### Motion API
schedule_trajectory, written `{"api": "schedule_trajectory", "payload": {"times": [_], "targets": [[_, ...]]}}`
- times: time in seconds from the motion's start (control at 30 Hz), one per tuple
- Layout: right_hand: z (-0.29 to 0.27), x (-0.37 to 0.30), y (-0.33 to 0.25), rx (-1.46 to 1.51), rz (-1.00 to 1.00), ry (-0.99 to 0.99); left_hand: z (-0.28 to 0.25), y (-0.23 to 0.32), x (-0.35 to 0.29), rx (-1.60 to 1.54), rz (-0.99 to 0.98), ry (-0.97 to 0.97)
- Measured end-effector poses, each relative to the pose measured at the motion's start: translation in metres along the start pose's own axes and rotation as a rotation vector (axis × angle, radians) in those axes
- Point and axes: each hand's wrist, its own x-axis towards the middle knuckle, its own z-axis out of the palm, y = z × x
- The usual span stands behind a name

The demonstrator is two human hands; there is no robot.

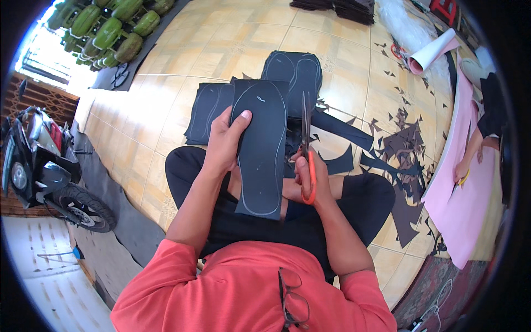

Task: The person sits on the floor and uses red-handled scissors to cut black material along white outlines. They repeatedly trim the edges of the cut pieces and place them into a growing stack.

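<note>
My left hand (225,135) grips a black sheet piece (260,149) by its left edge, thumb on top. A pale sole outline is drawn on the piece, with a small mark near its upper end. In my right hand (322,185) is a pair of scissors (312,177) with orange handles, blades pointing away from me and just right of the piece, not touching it. Whether the blades are slightly apart is hard to tell. Beyond the held piece lie a stack of black pieces (206,108) and another black stack (305,72) with sole outlines.
Dark scraps (401,144) and a black offcut strip (343,130) litter the tiles at right. Another person's hand (462,169) holds yellow-handled scissors over a pink sheet (459,221). A motorcycle (52,171) stands left; green gas cylinders (108,33) are at far left.
</note>
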Motion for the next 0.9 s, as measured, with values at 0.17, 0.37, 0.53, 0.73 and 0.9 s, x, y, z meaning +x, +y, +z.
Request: {"api": "schedule_trajectory", "payload": {"times": [0.17, 0.37, 0.53, 0.73, 0.9], "targets": [[-0.002, 0.000, -0.005, -0.194, -0.154, 0.037, 0.004, -0.011, -0.010, 0.102, -0.025, -0.038], [-0.004, 0.000, -0.003, -0.226, -0.194, 0.036, 0.011, -0.012, -0.014, 0.171, -0.026, -0.053], [-0.006, -0.002, -0.009, -0.194, -0.167, 0.015, 0.007, -0.009, -0.013, 0.178, -0.057, -0.069], [-0.004, -0.001, -0.004, -0.135, -0.109, -0.027, -0.003, 0.006, -0.009, 0.293, -0.131, -0.129], [0.000, 0.003, -0.006, -0.101, -0.139, -0.004, -0.014, -0.004, -0.011, 0.380, -0.147, -0.205]]}}
